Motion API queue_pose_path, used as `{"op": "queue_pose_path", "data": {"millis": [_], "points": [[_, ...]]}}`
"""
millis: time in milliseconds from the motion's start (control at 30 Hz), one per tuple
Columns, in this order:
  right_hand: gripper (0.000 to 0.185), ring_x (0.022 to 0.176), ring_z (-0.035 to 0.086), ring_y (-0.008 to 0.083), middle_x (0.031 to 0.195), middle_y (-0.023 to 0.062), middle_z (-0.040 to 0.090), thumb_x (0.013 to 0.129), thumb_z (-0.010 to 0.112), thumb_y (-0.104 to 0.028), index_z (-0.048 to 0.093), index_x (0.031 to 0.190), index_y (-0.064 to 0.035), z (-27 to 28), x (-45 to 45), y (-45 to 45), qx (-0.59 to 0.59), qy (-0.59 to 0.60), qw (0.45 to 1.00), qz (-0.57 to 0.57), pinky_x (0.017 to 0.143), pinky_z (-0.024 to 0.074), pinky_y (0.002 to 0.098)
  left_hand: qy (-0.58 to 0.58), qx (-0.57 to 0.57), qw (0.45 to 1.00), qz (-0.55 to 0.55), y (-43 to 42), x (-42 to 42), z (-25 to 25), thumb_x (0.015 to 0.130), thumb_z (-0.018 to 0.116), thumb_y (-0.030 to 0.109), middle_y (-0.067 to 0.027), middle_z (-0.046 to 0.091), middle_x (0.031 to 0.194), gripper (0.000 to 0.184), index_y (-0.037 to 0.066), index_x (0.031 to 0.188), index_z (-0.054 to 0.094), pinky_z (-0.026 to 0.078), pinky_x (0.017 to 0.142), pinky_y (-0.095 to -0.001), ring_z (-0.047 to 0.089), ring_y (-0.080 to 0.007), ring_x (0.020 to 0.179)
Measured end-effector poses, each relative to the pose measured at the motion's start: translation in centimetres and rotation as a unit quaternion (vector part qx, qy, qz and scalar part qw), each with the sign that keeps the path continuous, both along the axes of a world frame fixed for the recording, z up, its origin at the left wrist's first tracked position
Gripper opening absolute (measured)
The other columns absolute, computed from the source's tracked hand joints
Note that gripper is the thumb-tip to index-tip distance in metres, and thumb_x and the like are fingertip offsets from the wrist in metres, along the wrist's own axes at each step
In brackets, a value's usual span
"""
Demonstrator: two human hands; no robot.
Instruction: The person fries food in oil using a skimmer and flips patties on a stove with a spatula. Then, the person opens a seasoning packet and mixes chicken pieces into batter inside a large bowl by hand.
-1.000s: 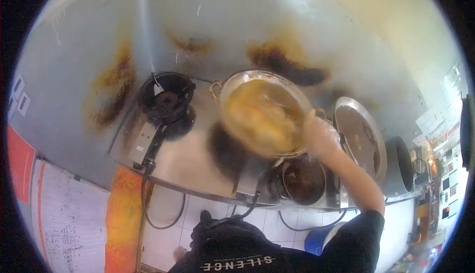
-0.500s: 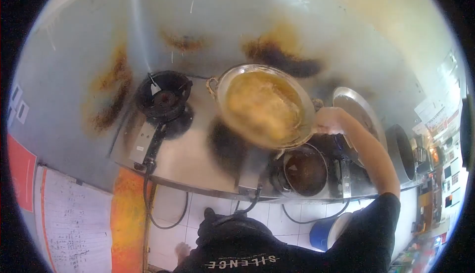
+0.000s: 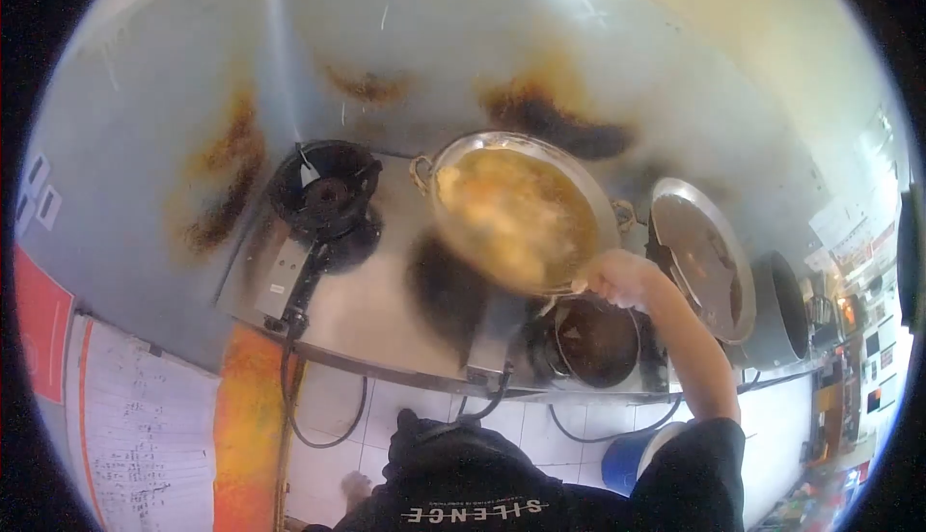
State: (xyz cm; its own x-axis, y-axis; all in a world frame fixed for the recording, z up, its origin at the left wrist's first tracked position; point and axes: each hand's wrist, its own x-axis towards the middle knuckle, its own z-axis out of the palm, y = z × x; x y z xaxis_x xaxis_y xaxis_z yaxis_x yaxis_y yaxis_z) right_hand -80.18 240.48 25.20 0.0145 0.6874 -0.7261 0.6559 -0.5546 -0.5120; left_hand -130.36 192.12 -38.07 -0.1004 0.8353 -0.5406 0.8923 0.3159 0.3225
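A wide metal wok (image 3: 603, 180) with looped side handles sits over the middle burner. Golden, frothy, blurred food (image 3: 506, 218) fills much of its yellowish liquid. My right hand (image 3: 617, 279) is closed at the wok's near right rim, below the right loop. Whatever its fingers grip is too small and blurred to name. Just under that hand stands a pot of dark brown liquid (image 3: 598, 341). My left hand (image 3: 357, 486) hangs low beside my body, over the floor and away from the stove; its fingers are too indistinct to read.
At left is a bare black burner (image 3: 325, 190). A large metal pan (image 3: 709, 252) leans right of the wok, beside a dark pot (image 3: 779, 305). Gas hoses (image 3: 362, 416) loop below the counter edge. A blue bucket (image 3: 622, 464) stands on the floor.
My right hand has moved left and toward me, from beside the wok's right loop to its near rim. The food has shifted in the liquid. My left hand stays low.
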Motion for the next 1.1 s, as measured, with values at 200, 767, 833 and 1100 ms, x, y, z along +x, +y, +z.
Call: {"op": "queue_pose_path", "data": {"millis": [200,767,833,1100], "points": [[0.017,0.052,0.056,0.0197,0.064,0.0062,0.061,0.092,0.061,-0.022,0.075,0.095,-0.0115,-1.1,-3.6,-1.0,0.194,-0.077,0.961,0.180,0.050,0.0429,0.0353,-0.083,0.002,0.994,0.069,1.4,-1.5,1.2,0.086,0.066,0.036,-0.0115,0.070,0.084,0.027,0.011,0.086,0.076,0.055,0.068,-0.0472,0.069,-0.0297,0.078],[0.021,0.086,0.075,0.0337,0.099,0.0168,0.073,0.078,0.072,-0.009,0.075,0.097,-0.0003,1.6,-3.5,3.2,0.297,-0.467,0.686,0.471,0.076,0.0615,0.0383,0.038,-0.033,0.998,0.023,-0.9,-0.2,0.7,0.082,0.069,0.040,-0.0118,0.070,0.080,0.030,0.012,0.087,0.077,0.055,0.074,-0.0462,0.070,-0.0343,0.086],[0.030,0.086,0.075,0.0315,0.102,0.0179,0.072,0.079,0.074,-0.011,0.073,0.105,0.0031,1.6,-4.2,1.0,0.301,-0.439,0.755,0.383,0.075,0.0619,0.0359,0.027,-0.001,0.999,0.027,-0.8,-0.1,0.5,0.081,0.069,0.039,-0.0113,0.069,0.079,0.027,0.013,0.086,0.075,0.054,0.072,-0.0469,0.069,-0.0341,0.085],[0.047,0.092,0.076,0.0273,0.109,0.0296,0.069,0.088,0.069,-0.011,0.056,0.123,0.0166,4.1,-3.1,-4.9,0.260,-0.572,0.643,0.437,0.067,0.0633,0.0370,0.016,0.187,0.982,0.014,-2.3,2.4,1.2,0.080,0.071,0.034,-0.0091,0.065,0.076,0.020,0.014,0.079,0.071,0.048,0.066,-0.0496,0.064,-0.0332,0.081]]}}
